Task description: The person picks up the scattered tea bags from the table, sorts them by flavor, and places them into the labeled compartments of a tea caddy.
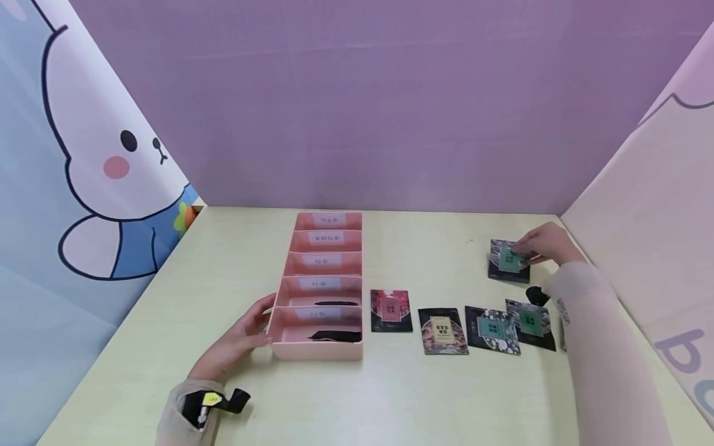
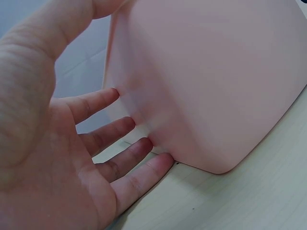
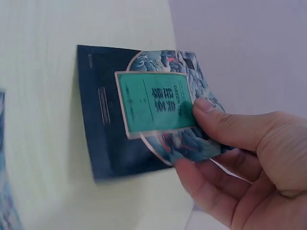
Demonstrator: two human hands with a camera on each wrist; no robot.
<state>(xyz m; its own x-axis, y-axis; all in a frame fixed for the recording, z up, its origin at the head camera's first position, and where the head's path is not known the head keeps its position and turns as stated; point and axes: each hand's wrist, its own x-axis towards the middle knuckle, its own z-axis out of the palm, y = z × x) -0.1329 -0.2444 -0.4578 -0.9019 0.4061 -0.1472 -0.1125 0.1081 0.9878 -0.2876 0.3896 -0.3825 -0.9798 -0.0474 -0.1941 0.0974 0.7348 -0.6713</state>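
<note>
Pink divided box (image 1: 317, 352) nearest; I have the left hand (image 1: 245, 328) resting loosely straight fingers (image 2: 108, 134) against its side. Flat packets (image 1: 443, 334) line the pale tabletop (image 1: 424, 396) rightward. Beyond the row's right end, my right hand (image 1: 549, 243) pinches a green-labelled packet (image 3: 144, 105), thumb on top.

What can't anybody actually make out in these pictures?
Head: writing on the labels in the pink box, too small.
Head: face of the box's nearest black packet, seen edge-on.
Left wrist: rest of the box, cut off by frame edges.
Right wrist: held packet, partly covered by the right thumb.
</note>
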